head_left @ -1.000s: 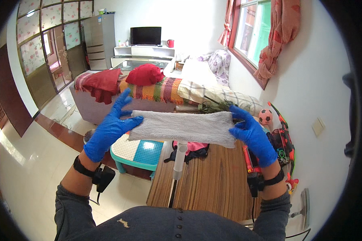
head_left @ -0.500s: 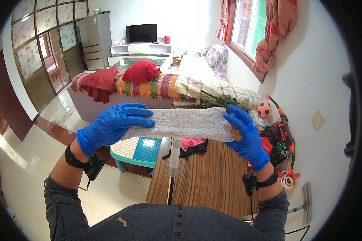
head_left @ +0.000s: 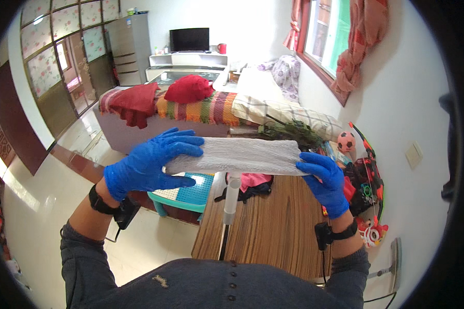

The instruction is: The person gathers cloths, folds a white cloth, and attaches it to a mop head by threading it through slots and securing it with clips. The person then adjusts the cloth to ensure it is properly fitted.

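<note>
A pale grey fluffy mop pad [head_left: 247,154] is held up level in front of me on a flat mop head. Its pale pole [head_left: 231,203] runs down from the middle toward my body. My left hand [head_left: 149,164], in a blue glove, has its fingers over the pad's left end, with the thumb apart below the edge. At the right end, my gloved right hand [head_left: 327,183] grips the corner with curled fingers. The pad hides the mop's plate and the joint's top.
Beneath the mop stands a wood-grain table [head_left: 263,232] with pink and black cloth [head_left: 252,183] on it. A small blue-and-white table [head_left: 191,195] is left of it. Toys and a pink ball [head_left: 346,140] lie by the right wall. A covered sofa [head_left: 123,131] stands beyond.
My right fingers have gone from spread to curled on the pad's right corner. My left thumb now shows below the pad, and the pad's surface looks smoother. The view has shifted slightly.
</note>
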### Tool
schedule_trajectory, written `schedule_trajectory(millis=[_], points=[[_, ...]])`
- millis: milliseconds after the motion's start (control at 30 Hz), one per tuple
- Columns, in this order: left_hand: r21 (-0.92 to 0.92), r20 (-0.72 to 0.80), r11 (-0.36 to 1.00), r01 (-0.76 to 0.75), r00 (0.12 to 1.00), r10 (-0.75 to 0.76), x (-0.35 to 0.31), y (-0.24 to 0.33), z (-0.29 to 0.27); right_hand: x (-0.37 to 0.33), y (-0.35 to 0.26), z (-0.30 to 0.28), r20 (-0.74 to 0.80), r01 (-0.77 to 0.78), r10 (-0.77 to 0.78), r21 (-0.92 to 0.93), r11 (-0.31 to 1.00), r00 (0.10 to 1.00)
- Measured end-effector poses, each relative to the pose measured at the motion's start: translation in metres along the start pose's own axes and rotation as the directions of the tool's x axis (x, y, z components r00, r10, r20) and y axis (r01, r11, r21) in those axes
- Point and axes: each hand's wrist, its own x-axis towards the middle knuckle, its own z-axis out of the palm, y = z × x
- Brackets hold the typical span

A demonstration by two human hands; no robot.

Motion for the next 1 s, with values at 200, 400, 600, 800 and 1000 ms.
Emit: schedule_trajectory(millis=[200, 400, 600, 800, 1000], points=[[-0.237, -0.090, 0.971, 0.032, 0.994, -0.055, -0.006, -0.007, 0.011, -0.002, -0.005, 0.005, -0.031, -0.095, 0.099, 0.101, 0.990, 0.995], [-0.440, -0.160, 0.897, 0.036, 0.980, -0.118, -0.011, -0.009, 0.016, -0.008, -0.006, 0.008, -0.047, -0.166, 0.176, 0.160, 0.973, 0.983], [-0.668, -0.192, 0.744, 0.016, 0.962, -0.193, -0.014, -0.005, 0.020, -0.016, -0.001, 0.017, -0.092, -0.225, 0.293, 0.441, 0.869, 0.952], [-0.418, -0.109, 0.908, -0.030, 0.994, -0.018, -0.014, -0.005, 0.012, -0.022, 0.002, 0.015, -0.052, -0.222, 0.261, 0.386, 0.895, 0.964], [-0.433, -0.100, 0.899, 0.061, 0.988, -0.116, -0.007, 0.002, 0.013, -0.013, 0.005, 0.007, -0.065, -0.194, 0.226, 0.315, 0.929, 0.972]])
